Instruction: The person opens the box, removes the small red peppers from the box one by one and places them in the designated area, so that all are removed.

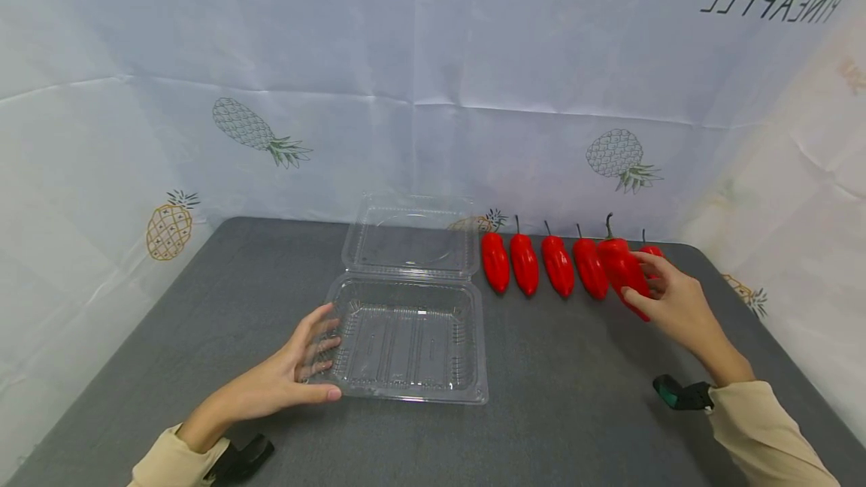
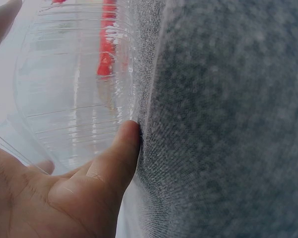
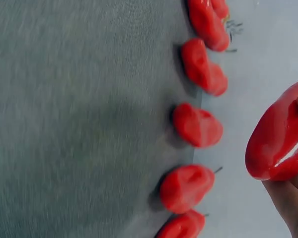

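My right hand (image 1: 673,303) grips a red pepper (image 1: 621,270) with a green-brown stem, its tip pointing down. In the right wrist view the held pepper (image 3: 280,139) is up off the table, fingers behind it. My left hand (image 1: 291,367) rests at the left wall of a clear plastic clamshell box (image 1: 483,352), fingers spread and fairly straight. The left wrist view shows the thumb (image 2: 121,148) extended along the box's side. The box stands unfolded, its lid (image 1: 467,235) laid back toward the wall cloth. Nothing lies inside the tray.
Several more red peppers (image 1: 524,265) lie in a row right of the lid, stems toward the back. One pepper (image 1: 651,251) is partly hidden behind my right hand. A grey table (image 1: 555,412) carries everything; white cloth (image 1: 419,149) with pineapple prints hangs behind and beside it.
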The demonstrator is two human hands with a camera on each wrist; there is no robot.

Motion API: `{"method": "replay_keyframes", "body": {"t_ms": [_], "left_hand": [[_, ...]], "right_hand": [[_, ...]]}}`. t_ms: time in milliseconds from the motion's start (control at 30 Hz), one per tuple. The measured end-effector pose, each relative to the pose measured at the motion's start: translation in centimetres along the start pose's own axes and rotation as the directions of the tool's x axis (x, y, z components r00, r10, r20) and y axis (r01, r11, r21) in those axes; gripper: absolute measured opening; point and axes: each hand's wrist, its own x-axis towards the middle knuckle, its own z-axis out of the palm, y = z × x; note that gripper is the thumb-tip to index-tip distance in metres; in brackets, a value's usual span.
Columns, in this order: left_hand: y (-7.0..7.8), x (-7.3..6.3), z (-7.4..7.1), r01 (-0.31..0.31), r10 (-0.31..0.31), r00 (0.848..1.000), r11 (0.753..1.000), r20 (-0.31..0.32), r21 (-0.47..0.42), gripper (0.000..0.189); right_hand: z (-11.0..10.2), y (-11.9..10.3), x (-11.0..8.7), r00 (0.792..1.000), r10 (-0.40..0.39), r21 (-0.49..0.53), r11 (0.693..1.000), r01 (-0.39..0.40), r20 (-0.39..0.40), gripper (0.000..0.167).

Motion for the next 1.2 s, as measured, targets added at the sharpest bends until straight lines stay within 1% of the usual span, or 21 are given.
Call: {"method": "replay_keyframes", "body": {"t_ms": [267, 533, 633, 733, 967, 1200], "left_hand": [[0.0, 0.0, -0.1, -0.006, 0.006, 1.000, 1.000, 0.002, -0.002, 0.105], [-0.1, -0.1, -0.1, 0.003, -0.003, 1.000, 1.000, 0.001, -0.012, 0.104], [-0.2, -0.1, -0.1, 0.017, -0.017, 1.000, 1.000, -0.002, -0.020, 0.103], [-0.4, 0.0, -0.2, 0.018, -0.018, 1.000, 1.000, -0.003, -0.016, 0.102], [-0.4, -0.1, -0.2, 0.029, -0.029, 1.000, 1.000, -0.003, -0.009, 0.100], [-0.4, -0.1, -0.2, 0.029, -0.030, 1.000, 1.000, -0.007, -0.010, 0.099]], "right_hand": [[-1.4, 2.3, 0.1, 0.999, 0.040, -0.062, 0.997, -0.042, -0.022, 0.057], [-2.4, 4.8, 0.3, 0.994, 0.106, -0.022, 0.994, -0.105, 0.025, 0.059], [-2.6, 5.7, 0.4, 0.994, 0.113, -0.045, 0.993, -0.112, 0.008, 0.058], [-2.8, 6.4, 0.6, 0.992, 0.126, -0.054, 0.990, -0.127, -0.013, 0.058], [-3.6, 8.0, 0.6, 0.979, 0.204, -0.059, 0.977, -0.204, -0.008, 0.061], [-4.1, 9.8, 0.7, 0.977, 0.210, -0.089, 0.973, -0.213, -0.037, 0.060]]}}
